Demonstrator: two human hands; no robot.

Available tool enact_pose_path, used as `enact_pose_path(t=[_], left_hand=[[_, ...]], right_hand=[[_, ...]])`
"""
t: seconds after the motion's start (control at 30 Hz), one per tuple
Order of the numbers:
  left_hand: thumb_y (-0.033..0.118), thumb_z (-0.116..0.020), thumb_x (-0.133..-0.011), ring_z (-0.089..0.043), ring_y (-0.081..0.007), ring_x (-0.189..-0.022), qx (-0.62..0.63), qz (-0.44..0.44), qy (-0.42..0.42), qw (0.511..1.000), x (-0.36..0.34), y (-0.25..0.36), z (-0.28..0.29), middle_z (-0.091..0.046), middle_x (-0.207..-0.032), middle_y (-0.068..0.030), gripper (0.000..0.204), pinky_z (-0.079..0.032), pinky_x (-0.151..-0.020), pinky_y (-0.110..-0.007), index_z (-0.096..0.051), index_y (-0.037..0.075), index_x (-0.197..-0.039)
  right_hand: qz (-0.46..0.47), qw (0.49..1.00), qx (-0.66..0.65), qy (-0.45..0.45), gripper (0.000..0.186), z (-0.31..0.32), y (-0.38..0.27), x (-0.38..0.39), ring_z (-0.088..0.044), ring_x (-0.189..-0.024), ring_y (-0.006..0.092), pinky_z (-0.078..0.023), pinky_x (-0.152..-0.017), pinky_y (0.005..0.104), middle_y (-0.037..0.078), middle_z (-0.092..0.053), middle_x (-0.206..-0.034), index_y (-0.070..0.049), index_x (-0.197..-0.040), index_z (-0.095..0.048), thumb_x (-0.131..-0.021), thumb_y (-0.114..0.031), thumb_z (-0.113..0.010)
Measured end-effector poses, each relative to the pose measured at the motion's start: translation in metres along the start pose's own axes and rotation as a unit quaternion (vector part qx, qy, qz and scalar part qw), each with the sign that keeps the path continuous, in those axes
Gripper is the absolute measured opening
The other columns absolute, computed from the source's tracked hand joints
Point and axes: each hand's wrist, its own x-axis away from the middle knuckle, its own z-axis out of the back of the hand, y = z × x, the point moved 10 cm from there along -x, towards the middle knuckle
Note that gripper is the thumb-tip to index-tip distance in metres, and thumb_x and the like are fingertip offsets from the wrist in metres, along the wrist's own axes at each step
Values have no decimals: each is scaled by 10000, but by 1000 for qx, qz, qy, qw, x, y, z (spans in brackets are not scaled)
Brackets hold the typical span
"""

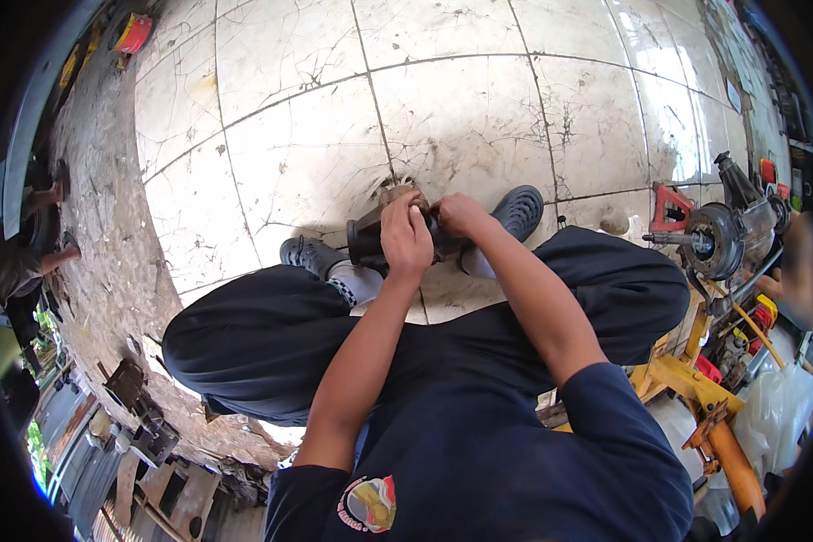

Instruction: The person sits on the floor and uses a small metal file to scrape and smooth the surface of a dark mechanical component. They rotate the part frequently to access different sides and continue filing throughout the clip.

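A dark, greasy metal housing with a round flanged end stands on the floor between my shoes. My left hand lies over its top, fingers curled round a lighter metal end on the far side. Close beside it, my right hand is closed in a fist against the housing's right side. Whatever sits inside those right fingers is hidden. Both palms and the housing's lower part are out of sight.
To the right stands a larger axle assembly with a round drum, near a red stand. Yellow metal frame parts and a clear plastic bag lie nearer. Another person's feet show at far left. Scrap metal lies lower left.
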Motion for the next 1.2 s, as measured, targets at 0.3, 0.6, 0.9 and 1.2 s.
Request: enact_pose_path(t=[0.3, 0.6, 0.9, 1.2], left_hand=[[83, -567, -956, -612, -407, -1041, -31, -28, 1, 999, 5, 8, 2, -672, -1068, -207, 253, -476, -969, -492, -663, 4, -1177], [89, -586, -953, -608, -399, -1063, -26, 28, -16, 999, 2, 5, 2, -673, -1093, -195, 286, -484, -959, -493, -648, 23, -1224], [112, -573, -978, -606, -402, -1084, -25, -8, 1, 1000, 3, 10, 4, -679, -1095, -194, 275, -478, -974, -498, -646, 22, -1228], [163, -523, -1027, -622, -399, -1077, -10, 8, 12, 1000, 1, 7, 3, -695, -1101, -193, 273, -464, -992, -477, -659, 21, -1217]], right_hand=[[-52, 998, -19, -2, 224, 7, 9, 12, -732, -959, 405, -587, -871, 492, 201, -762, -1035, -138, -1004, -804, -885, -164, -615], [-25, 998, -48, 31, 235, 10, 4, 10, -727, -970, 414, -591, -856, 502, 205, -757, -1014, -100, -1025, -790, -869, -164, -626], [-16, 997, 74, -7, 216, -6, 26, 6, -732, -967, 404, -596, -844, 484, 205, -756, -1045, -77, -1004, -787, -859, -169, -655], [-42, 999, 18, 18, 238, 7, 13, 9, -738, -1004, 389, -596, -869, 499, 206, -764, -1037, -84, -1044, -778, -876, -179, -640]])
